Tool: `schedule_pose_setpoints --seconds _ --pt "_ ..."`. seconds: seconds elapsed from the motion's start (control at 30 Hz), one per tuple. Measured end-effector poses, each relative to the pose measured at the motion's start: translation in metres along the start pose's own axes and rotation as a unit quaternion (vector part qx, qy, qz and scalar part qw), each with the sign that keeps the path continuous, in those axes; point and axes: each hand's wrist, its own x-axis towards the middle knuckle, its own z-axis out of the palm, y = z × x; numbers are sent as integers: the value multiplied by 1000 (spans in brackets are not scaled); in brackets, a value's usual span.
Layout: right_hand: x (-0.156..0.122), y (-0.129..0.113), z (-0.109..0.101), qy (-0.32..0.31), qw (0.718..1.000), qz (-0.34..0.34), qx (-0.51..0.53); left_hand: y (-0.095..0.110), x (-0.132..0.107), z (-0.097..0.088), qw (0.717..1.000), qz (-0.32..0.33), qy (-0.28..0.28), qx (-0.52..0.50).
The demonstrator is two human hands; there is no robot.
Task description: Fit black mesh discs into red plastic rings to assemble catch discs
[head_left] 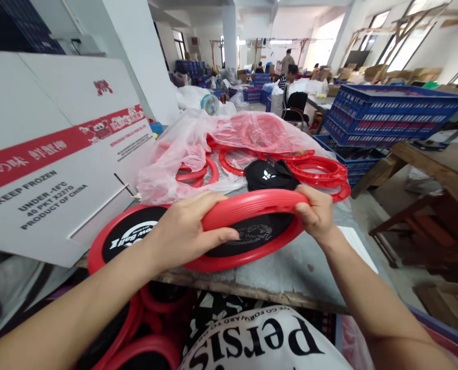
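Note:
Both my hands grip a red ring with a black mesh centre [252,231], held tilted just above the table. My left hand [183,231] wraps the ring's left rim, thumb on the mesh. My right hand [316,213] pinches the right rim. Under it lies another red-rimmed disc with white lettering on black [127,239]. Behind are loose red rings [317,172], a bundle of black fabric [269,174], and more red rings in a clear plastic bag [198,144].
A large white carton printed "KEEP FROZEN" [55,154] stands at the left. Blue crates [386,113] are stacked at the right, beside wooden frames [425,205]. More red discs [144,329] lie below the table edge. People work far back.

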Motion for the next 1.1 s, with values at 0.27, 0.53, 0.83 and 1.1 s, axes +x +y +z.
schedule_pose_setpoints --seconds 0.27,0.53,0.83,1.1 --pt "-33 29 16 81 994 35 59 -11 -18 19 994 35 100 16" --pt "-30 38 30 73 994 19 77 -6 -15 9 991 55 85 82" --pt "24 -40 26 -48 978 -193 -68 1 -8 10 974 124 68 177" --pt "55 -25 45 -7 980 -161 -117 -13 -1 12 987 42 93 124"
